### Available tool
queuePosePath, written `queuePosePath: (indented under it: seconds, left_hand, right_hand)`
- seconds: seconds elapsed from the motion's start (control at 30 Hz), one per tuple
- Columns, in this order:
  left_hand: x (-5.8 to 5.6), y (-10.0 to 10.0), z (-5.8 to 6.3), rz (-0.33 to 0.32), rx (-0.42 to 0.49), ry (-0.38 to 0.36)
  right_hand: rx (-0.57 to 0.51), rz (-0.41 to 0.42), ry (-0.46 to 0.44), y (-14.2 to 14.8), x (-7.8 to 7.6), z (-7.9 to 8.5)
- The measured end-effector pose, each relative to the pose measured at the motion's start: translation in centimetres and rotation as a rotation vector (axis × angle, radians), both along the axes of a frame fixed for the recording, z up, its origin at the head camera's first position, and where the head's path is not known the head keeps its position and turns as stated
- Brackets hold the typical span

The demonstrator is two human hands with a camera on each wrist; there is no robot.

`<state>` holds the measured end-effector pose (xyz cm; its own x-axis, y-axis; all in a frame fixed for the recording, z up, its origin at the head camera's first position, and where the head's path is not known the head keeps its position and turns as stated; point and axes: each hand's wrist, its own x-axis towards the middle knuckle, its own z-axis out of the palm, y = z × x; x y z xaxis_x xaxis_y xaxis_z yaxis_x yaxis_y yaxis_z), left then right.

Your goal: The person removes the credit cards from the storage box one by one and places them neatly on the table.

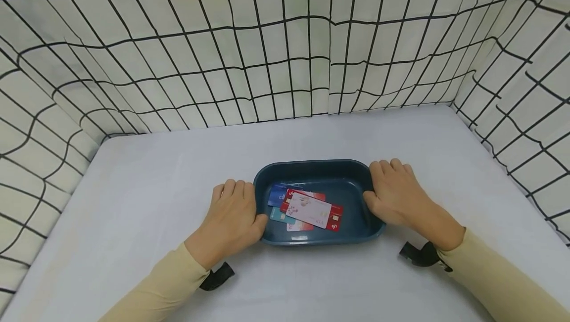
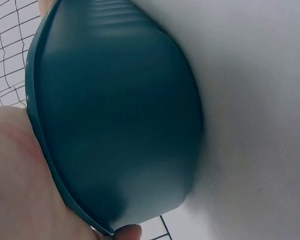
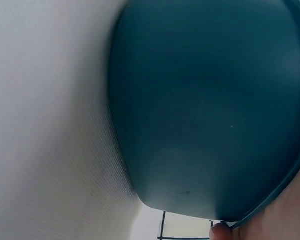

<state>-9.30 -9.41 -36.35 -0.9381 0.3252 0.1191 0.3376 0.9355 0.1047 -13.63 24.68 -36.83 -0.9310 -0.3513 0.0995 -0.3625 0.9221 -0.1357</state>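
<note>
A dark teal plastic tray [image 1: 356, 218] with rounded corners sits on the white tabletop. Several cards lie overlapping inside it, toward its left and middle: a pale pink-and-white card [image 1: 307, 209] on top, red ones under it, a blue card [image 1: 277, 195] and a teal card [image 1: 279, 215]. My left hand [image 1: 233, 213] grips the tray's left end, thumb over the rim. On the right end, my right hand [image 1: 396, 193] grips the rim the same way. Both wrist views show the tray's outer wall [image 2: 120, 115] close up, with a fingertip [image 3: 221, 232] curled at the rim's edge.
White panels with a black wire grid [image 1: 285, 65] stand behind the table and along both sides. The white-covered table [image 1: 156, 188] spreads around the tray. A black strap end [image 1: 218, 277] hangs from the left wrist, another [image 1: 418, 254] from the right.
</note>
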Motion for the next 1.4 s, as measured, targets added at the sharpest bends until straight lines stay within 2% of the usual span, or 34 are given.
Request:
queuePosePath:
  seconds: [0.23, 0.43, 0.6, 0.73, 0.83, 0.93, 1.03, 1.13, 1.23, 1.4]
  left_hand:
    - [-0.4, 0.0, -0.1, -0.017, -0.014, -0.004]
    - [-1.1, 0.0, 0.3, -0.022, -0.068, -0.007]
    - [-1.7, 0.1, 0.5, -0.033, -0.092, 0.067]
    - [-2.0, 0.4, 0.5, -0.047, -0.057, 0.149]
    - [-2.2, 0.9, 0.6, -0.122, -0.019, 0.195]
    - [-2.5, 1.5, 0.6, -0.261, 0.015, 0.218]
    - [-3.0, 2.2, 0.6, -0.399, 0.038, 0.205]
    - [-3.6, 2.9, 0.6, -0.496, 0.068, 0.152]
    - [-4.2, 3.4, 0.4, -0.552, 0.087, 0.085]
    - [-4.7, 4.3, -0.1, -0.585, 0.090, -0.038]
  right_hand:
    - [-0.015, -0.026, -0.020, 0.2, 0.0, -0.5]
    - [-0.024, -0.037, -0.014, 0.3, -0.2, -0.7]
    - [-0.021, -0.050, -0.007, 0.4, -0.2, -0.6]
    - [-0.020, -0.054, -0.013, 0.3, -0.2, -0.5]
    - [-0.016, -0.056, -0.018, 0.1, -0.3, -0.3]
    - [-0.014, -0.057, -0.018, 0.0, -0.3, -0.2]
    - [-0.018, -0.055, -0.018, -0.1, -0.3, -0.1]
    - [-0.022, -0.054, -0.021, -0.1, -0.2, 0.0]
    - [-0.023, -0.055, -0.026, -0.1, -0.1, -0.1]
    - [-0.027, -0.057, -0.021, -0.1, 0.0, -0.2]
